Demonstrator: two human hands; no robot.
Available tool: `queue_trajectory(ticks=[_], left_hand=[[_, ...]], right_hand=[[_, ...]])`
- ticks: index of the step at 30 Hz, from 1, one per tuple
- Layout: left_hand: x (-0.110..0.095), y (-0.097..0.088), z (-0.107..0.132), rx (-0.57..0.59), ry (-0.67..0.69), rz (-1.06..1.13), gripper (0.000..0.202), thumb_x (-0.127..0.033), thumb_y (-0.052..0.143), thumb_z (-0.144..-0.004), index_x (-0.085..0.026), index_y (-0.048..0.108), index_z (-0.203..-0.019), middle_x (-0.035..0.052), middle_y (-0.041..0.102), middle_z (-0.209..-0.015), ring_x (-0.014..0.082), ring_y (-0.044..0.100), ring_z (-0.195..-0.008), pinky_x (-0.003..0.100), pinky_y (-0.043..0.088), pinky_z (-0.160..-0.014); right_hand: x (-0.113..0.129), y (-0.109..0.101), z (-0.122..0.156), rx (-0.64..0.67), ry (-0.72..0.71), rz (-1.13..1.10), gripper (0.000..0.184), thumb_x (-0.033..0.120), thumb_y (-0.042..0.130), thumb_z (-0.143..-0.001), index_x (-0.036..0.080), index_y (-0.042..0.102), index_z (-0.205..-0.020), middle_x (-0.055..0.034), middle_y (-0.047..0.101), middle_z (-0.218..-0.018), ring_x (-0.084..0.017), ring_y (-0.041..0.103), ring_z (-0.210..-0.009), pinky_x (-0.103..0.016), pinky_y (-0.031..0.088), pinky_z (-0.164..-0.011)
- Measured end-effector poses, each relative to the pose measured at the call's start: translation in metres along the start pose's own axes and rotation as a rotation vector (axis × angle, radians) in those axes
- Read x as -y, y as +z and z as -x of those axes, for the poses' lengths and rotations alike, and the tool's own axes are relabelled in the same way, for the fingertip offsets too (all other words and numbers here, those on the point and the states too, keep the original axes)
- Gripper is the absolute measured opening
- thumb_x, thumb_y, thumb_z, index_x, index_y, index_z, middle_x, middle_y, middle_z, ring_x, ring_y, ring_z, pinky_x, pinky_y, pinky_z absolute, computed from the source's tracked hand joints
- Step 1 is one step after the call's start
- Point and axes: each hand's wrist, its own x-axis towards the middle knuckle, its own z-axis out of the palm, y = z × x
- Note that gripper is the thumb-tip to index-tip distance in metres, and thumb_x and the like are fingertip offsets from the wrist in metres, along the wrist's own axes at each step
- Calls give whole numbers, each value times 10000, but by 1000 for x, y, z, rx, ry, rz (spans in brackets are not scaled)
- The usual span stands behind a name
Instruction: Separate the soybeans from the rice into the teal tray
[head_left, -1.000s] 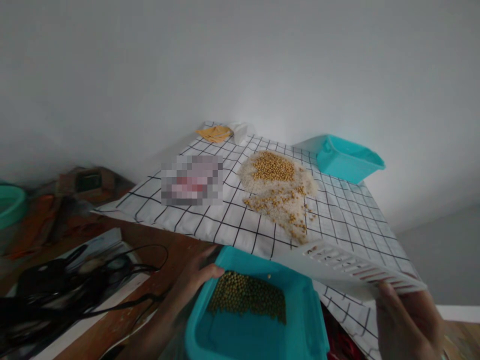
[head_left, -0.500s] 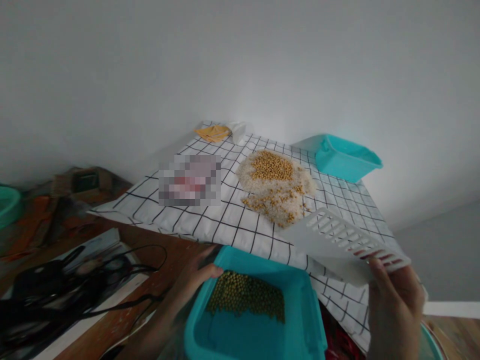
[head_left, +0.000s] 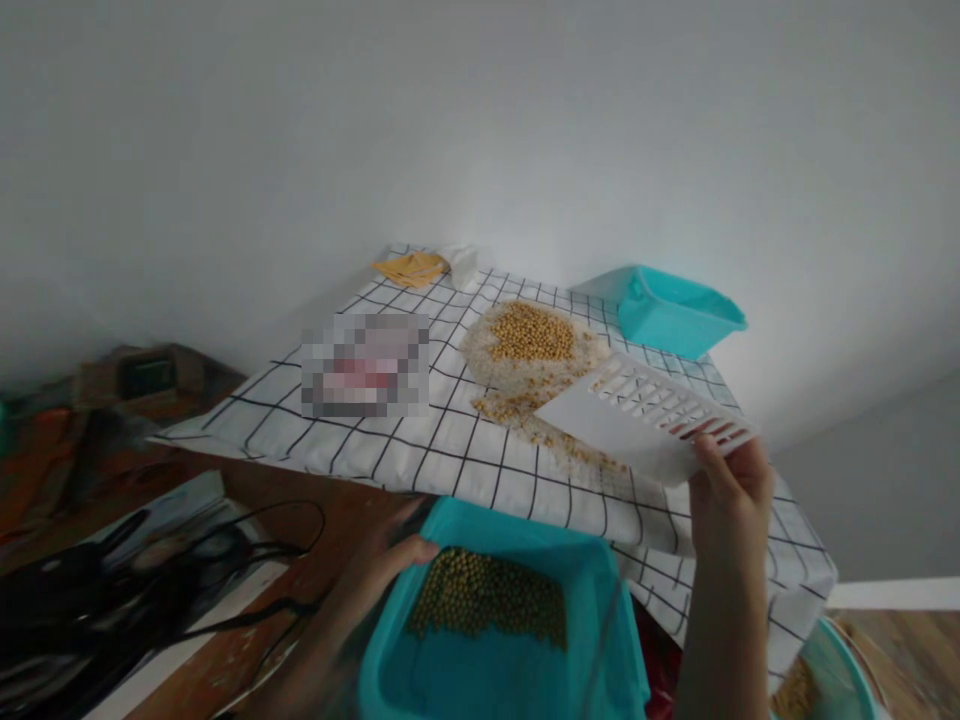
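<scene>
My left hand (head_left: 401,562) is closed over the left rim of a teal plastic bin (head_left: 465,685), its thumb on the inside edge. Yellowish round beans (head_left: 487,598) cover the far part of the bin's floor. In my right hand (head_left: 731,475) is a flat white plastic sheet with a row of slots (head_left: 607,425), gripped by its slotted right end. The sheet's far-left edge hangs over or touches a heap of white, rice-like grains (head_left: 480,362), partly covering it; I cannot tell which. Golden beans (head_left: 532,332) lie on top of the grains, with more scattered in front.
A white cloth with black grid lines (head_left: 420,450) covers the table. A second teal bin (head_left: 675,315) stands by the wall. A yellow folded item (head_left: 412,268) lies at the back. Dark cables (head_left: 217,560) are at lower left, a round tub (head_left: 851,670) at lower right.
My right hand has carried the white slotted sheet forward and to the left, onto or over the front of the heap. Some beans and grains now trail rightward. My left hand stays on the bin.
</scene>
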Motion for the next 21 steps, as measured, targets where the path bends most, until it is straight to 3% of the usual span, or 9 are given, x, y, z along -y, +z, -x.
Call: queue_trajectory(ticks=[5,10,14,21], left_hand=[[1,1,-4,-19,-15,-44,449,-258,651,-561,-160,730,-991,-44,769,-652,217,663,-649,260,460,-608],[4,0,-7,17,-22,-59,507,-276,659,-552,-165,722,-1042,-47,749,-618,228,668,-629,286,490,-653],[5,-1,-7,17,-39,-68,619,-275,651,-567,-140,672,-1171,-19,786,-683,263,702,-693,297,498,-636],[5,-1,-6,25,-64,-86,684,-303,667,-581,-137,633,-1244,3,812,-776,280,724,-754,306,516,-665]], right_hand=[[5,-31,7,-77,13,14,86,219,710,-779,216,700,-865,-26,707,-825,-191,659,-845,-357,476,-840],[-4,-51,12,84,147,113,80,268,719,-781,212,705,-837,-35,717,-829,-190,643,-785,-318,476,-730],[-16,-46,7,153,174,167,104,312,708,-798,213,706,-827,-30,702,-809,-185,611,-752,-311,457,-705],[-23,-12,-2,207,140,134,165,320,699,-816,251,707,-965,-1,671,-807,-176,590,-760,-325,460,-773]])
